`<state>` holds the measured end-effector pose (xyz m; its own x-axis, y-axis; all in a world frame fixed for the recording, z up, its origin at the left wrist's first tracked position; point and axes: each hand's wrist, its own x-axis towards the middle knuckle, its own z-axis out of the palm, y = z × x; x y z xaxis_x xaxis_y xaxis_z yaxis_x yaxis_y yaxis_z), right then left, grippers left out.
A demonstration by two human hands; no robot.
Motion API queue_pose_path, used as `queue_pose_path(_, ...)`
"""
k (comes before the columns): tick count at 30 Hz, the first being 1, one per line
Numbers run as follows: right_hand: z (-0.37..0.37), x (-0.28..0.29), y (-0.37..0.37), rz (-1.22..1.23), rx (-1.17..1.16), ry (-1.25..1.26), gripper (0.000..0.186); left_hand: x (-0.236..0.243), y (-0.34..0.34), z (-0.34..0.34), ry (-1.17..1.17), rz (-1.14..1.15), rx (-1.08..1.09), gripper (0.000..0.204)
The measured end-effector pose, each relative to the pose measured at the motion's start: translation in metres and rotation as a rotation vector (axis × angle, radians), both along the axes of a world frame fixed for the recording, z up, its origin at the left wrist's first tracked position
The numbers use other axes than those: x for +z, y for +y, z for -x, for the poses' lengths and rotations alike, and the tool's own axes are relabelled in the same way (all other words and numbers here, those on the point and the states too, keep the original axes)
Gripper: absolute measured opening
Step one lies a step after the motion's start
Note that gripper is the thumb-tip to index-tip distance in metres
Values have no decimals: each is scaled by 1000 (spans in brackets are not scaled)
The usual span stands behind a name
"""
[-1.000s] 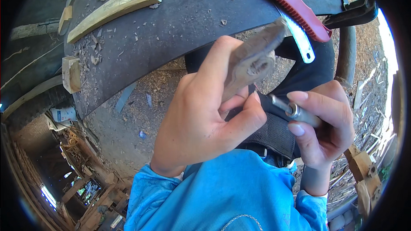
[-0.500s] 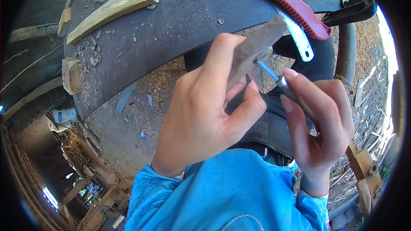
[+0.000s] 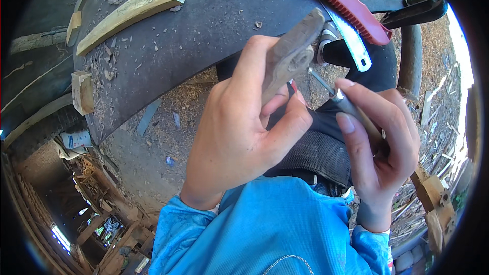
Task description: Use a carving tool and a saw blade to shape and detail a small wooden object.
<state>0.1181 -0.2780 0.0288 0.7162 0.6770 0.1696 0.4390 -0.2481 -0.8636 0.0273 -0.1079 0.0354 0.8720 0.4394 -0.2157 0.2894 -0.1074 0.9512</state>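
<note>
My left hand (image 3: 239,117) is closed around a piece of dark carved wood (image 3: 293,61) with a rounded, ringed hollow on the side facing right. A small dark and red thing (image 3: 293,86) shows by the fingertips of that hand; I cannot make out what it is. Between thumb and fingers, my right hand (image 3: 384,132) grips a carving chisel (image 3: 351,108) with a thin metal shank, a shiny collar and a wooden handle. Its tip points up and left, a short gap away from the wood. The back of the handle is hidden in the palm.
Ahead lies a dark bench (image 3: 214,25) strewn with shavings, with a curved wooden bar (image 3: 135,12) on it. A red toothed sheath (image 3: 346,5) and a bare blade (image 3: 351,40) rest at its right edge. A black clamp (image 3: 417,10) is beyond them. A wood block (image 3: 82,92) stands at left.
The chisel's tip has come away from the wood, where it was against the hollow. My left hand has shifted slightly left, turning the wood a little.
</note>
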Motion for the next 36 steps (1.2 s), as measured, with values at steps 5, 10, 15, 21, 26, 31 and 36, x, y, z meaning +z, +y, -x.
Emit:
queue_pose_path(5, 0, -10, 0, -38, -24, -257, 41, 0, -1, 2, 26, 10, 22, 37)
queue_pose_path(10, 4, -5, 1, 91, -58, -359, 45, -4, 1, 3, 34, -41, -34, 38)
queue_pose_path(15, 4, -5, 3, 153, -62, -504, 44, -8, 2, 3, -17, -264, -65, 39)
queue_pose_path(21, 7, -3, 4, 136, 22, -387, 40, -11, -1, 4, 25, -277, -46, 37)
queue_pose_path(26, 5, -1, 0, 67, 61, -5, 35, -8, -2, 2, 16, -121, 7, 37)
queue_pose_path(31, 2, -16, 2, -45, -30, -310, 39, -10, -1, 2, -8, 16, 37, 38)
queue_pose_path(36, 2, -10, 3, 87, -11, -381, 36, -9, -1, -1, -1, -69, -18, 38)
